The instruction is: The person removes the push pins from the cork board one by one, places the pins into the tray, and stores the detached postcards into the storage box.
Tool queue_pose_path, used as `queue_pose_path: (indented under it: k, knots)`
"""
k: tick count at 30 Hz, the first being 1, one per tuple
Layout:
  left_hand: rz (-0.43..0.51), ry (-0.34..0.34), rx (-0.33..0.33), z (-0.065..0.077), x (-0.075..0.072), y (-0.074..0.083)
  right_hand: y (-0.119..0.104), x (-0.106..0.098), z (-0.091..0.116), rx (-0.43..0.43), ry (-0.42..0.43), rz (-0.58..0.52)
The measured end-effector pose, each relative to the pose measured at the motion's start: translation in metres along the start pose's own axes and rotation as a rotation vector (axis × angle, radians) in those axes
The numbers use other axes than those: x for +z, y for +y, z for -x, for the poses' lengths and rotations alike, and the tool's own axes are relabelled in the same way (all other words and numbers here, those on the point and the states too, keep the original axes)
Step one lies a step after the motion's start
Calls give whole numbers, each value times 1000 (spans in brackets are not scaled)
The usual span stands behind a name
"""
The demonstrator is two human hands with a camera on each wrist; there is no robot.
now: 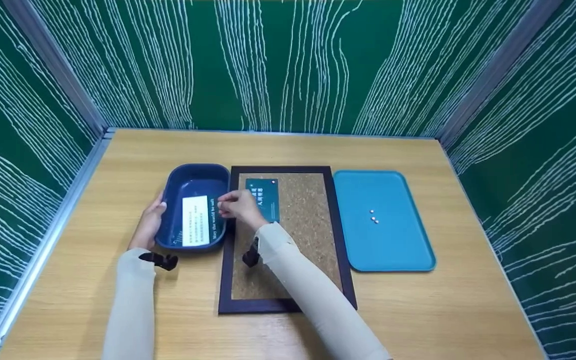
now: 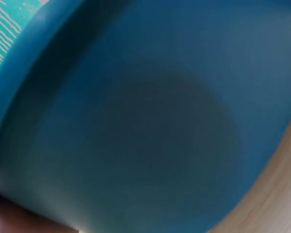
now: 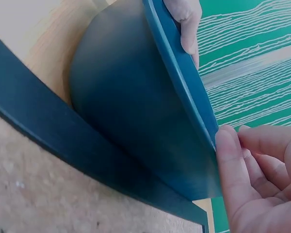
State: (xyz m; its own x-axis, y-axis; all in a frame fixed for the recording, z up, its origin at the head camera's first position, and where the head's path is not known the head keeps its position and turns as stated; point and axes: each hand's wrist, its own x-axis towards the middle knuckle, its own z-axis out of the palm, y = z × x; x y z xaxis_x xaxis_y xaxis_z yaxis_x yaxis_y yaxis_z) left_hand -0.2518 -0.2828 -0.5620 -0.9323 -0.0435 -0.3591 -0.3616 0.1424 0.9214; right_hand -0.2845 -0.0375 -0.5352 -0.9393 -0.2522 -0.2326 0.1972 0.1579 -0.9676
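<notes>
My left hand [image 1: 150, 220] grips the navy blue basin [image 1: 195, 171] by its left side, thumb over the rim. In the left wrist view the basin's outer wall [image 2: 160, 136] fills nearly everything. Inside lies a white card [image 1: 195, 221] with dark lines of text, beside a green card part [image 1: 213, 227] lettered "May the world be soft". At the basin's right rim, my right hand [image 1: 242, 206] pinches the green edge between thumb and fingertips; the fingers partly hide that edge. In the right wrist view, the thumb [image 3: 228, 150] stands right at the rim.
Right of the basin lies a dark-framed corkboard [image 1: 308, 225], with a green card [image 1: 268, 197] pinned near its top left. Several small pins [image 1: 374, 220] lie in a turquoise tray [image 1: 393, 250] farther right. Green walls with white lines [image 1: 288, 65] enclose the wooden table [image 1: 443, 310].
</notes>
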Motion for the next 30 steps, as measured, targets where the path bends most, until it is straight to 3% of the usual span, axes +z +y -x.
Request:
queue_pose_path:
  k: [8,13,19,30]
  knots:
    - [-59,-5,-14,1,0,7,2,-15,0,-11,40,80]
    - [-108,4,-24,1,2,11,5,-24,-1,-10,57,63]
    - [-174,32,43,4,3,15,8,-36,-1,-13,51,-3]
    - [-506,110,176,17,15,33,19,-64,-8,7,77,-7]
